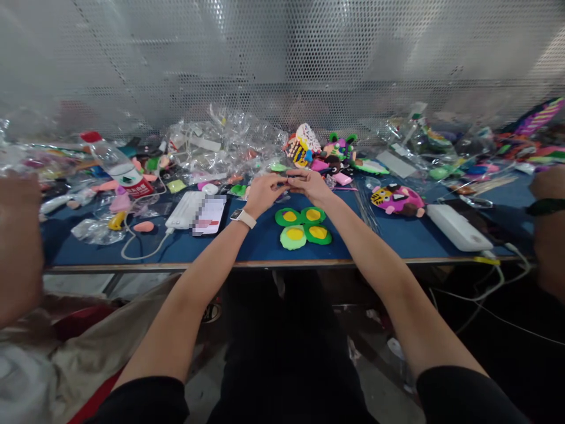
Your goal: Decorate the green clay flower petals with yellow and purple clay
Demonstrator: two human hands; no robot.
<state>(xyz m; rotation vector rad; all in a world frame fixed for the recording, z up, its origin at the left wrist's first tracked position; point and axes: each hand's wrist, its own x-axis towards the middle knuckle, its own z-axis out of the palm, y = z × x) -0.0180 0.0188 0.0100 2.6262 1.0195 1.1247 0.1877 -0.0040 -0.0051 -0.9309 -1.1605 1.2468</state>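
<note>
My left hand (265, 193), with a pale-strapped watch on its wrist, meets my right hand (311, 186) above the table. The fingertips of both are pinched together; whatever is between them is too small or hidden to make out. Just nearer to me lies a flat clay butterfly or clover shape (303, 225): green lobes with yellow patches, the front-left lobe paler than the others. A small light-green clay piece (278, 168) sits just beyond my fingers.
A phone (210, 215) and a white power bank (187, 210) lie to the left, another white power bank (459, 227) to the right. Behind are crumpled clear plastic (220, 141), a bottle (121, 168) and a pink clay figure (399, 200). Other people's arms show at both sides.
</note>
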